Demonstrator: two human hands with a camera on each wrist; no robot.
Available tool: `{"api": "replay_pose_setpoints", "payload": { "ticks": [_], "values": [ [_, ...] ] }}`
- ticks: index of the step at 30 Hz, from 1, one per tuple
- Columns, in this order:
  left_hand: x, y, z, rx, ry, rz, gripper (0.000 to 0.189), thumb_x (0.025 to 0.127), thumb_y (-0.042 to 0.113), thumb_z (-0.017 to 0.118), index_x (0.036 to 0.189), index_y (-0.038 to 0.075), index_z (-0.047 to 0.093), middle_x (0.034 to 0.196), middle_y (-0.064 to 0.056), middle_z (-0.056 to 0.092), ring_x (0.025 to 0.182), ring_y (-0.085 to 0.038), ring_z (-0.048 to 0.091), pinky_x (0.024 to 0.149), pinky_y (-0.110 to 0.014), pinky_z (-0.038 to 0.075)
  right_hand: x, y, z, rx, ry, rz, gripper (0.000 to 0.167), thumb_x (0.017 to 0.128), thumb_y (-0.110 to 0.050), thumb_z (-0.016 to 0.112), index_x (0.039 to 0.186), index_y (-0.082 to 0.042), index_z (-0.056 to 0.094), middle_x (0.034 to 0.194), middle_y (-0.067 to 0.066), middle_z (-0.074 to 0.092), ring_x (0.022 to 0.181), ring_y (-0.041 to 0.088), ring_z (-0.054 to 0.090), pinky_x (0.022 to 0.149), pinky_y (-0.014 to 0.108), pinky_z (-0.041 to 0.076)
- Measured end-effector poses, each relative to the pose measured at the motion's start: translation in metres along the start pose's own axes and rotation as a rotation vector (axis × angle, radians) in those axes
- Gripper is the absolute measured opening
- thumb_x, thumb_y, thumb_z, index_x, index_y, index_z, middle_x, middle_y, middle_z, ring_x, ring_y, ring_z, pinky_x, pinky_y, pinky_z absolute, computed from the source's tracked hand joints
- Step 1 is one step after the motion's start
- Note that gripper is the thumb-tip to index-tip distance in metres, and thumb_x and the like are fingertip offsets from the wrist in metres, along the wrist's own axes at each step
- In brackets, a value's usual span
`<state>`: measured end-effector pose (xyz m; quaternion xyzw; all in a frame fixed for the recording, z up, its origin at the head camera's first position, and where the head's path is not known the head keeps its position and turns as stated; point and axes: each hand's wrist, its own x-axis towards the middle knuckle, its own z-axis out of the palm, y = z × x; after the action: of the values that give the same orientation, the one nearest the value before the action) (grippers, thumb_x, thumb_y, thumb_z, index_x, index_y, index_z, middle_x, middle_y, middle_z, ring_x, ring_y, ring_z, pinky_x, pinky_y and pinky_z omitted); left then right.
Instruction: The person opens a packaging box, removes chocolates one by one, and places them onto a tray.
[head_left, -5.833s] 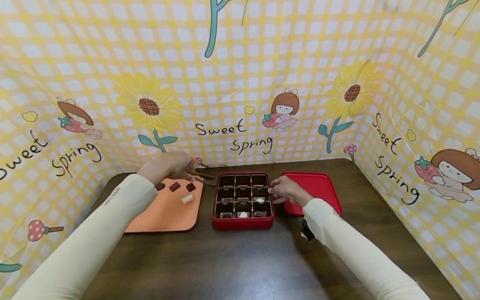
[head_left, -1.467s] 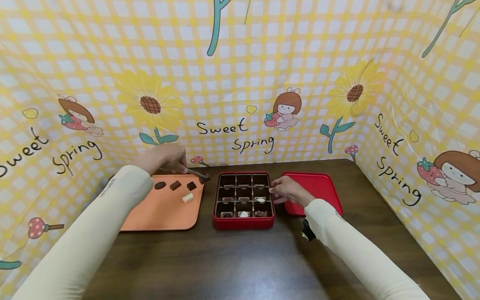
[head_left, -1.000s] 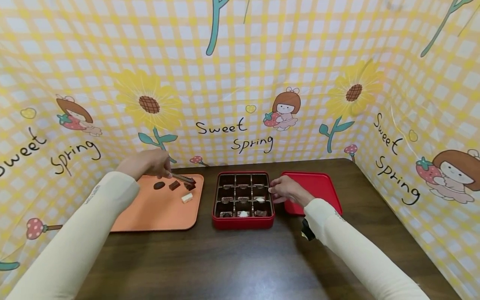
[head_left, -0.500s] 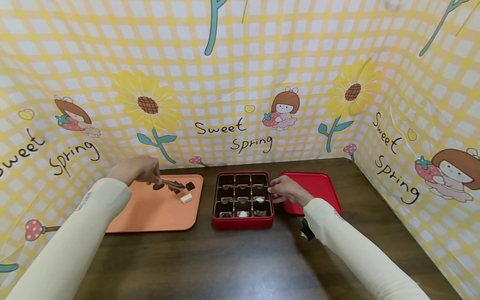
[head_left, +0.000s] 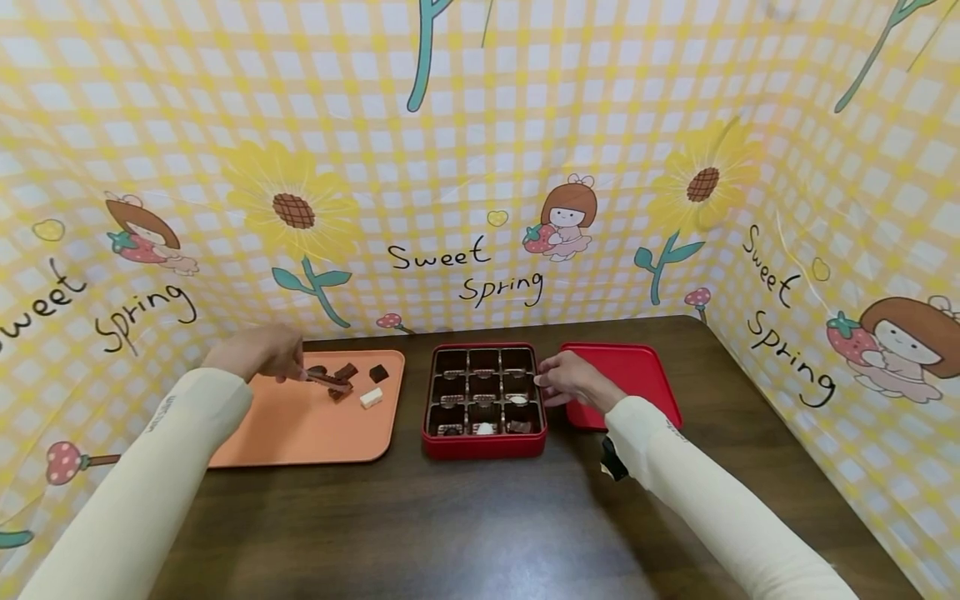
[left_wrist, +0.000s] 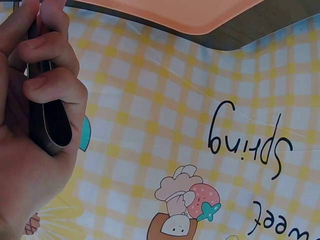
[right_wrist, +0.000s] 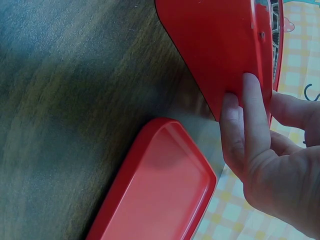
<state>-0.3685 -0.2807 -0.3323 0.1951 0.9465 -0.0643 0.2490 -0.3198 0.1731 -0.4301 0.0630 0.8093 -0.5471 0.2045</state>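
My left hand (head_left: 262, 350) grips metal tongs (head_left: 326, 379), their tips low over the orange tray (head_left: 300, 437). A brown chocolate (head_left: 339, 394) lies at the tips, partly covered by them. Around it on the tray are an oval dark chocolate (head_left: 318, 371), a brown chocolate (head_left: 346, 371), a dark square one (head_left: 378, 372) and a white one (head_left: 371, 398). In the left wrist view, fingers curl round the tongs' bent end (left_wrist: 52, 132). My right hand (head_left: 576, 379) touches the right wall of the red box (head_left: 483, 447) with extended fingers (right_wrist: 252, 95).
The box has a divided insert; white and dark pieces sit in several front and right compartments. A red lid (head_left: 637, 383) lies right of the box, behind my right hand. A yellow checked cloth (head_left: 480, 167) rises behind the wooden table (head_left: 480, 525).
The tongs have moved left from the box's back left corner to over the tray, bringing a brown chocolate there. The right hand stays at the box.
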Motion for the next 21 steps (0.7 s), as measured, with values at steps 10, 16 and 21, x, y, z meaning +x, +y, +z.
{"api": "replay_pose_setpoints", "payload": {
  "ticks": [10,16,21],
  "values": [
    [-0.0036,-0.0007,0.0038,-0.002,-0.021,-0.025,0.023,0.096,0.029,0.068,0.094,0.007,0.076,0.076,0.000,0.070,0.074,-0.016,0.059,0.068,-0.035,0.050,-0.0008,-0.0013,0.0006,-0.005,-0.004,-0.002,0.049,0.100,-0.002,0.056,0.146,0.007,0.042,0.132,0.024,0.053,0.088,0.023,0.057,0.081,0.041,0.059],
    [-0.0063,0.0009,0.0067,-0.016,-0.023,-0.032,0.022,0.096,0.028,0.068,0.092,0.008,0.077,0.077,-0.001,0.072,0.068,-0.014,0.055,0.062,-0.029,0.046,-0.0007,-0.0006,0.0003,-0.015,-0.004,0.001,0.050,0.100,-0.002,0.056,0.146,0.007,0.042,0.131,0.024,0.053,0.088,0.022,0.056,0.082,0.042,0.058],
    [-0.0064,0.0011,0.0073,-0.026,-0.022,-0.020,0.026,0.095,0.027,0.069,0.098,0.003,0.077,0.077,-0.002,0.073,0.075,-0.017,0.064,0.069,-0.036,0.054,-0.0010,-0.0001,0.0008,-0.008,-0.003,-0.006,0.049,0.100,-0.001,0.056,0.146,0.008,0.042,0.126,0.023,0.054,0.086,0.022,0.056,0.083,0.043,0.058]
  ]
}}
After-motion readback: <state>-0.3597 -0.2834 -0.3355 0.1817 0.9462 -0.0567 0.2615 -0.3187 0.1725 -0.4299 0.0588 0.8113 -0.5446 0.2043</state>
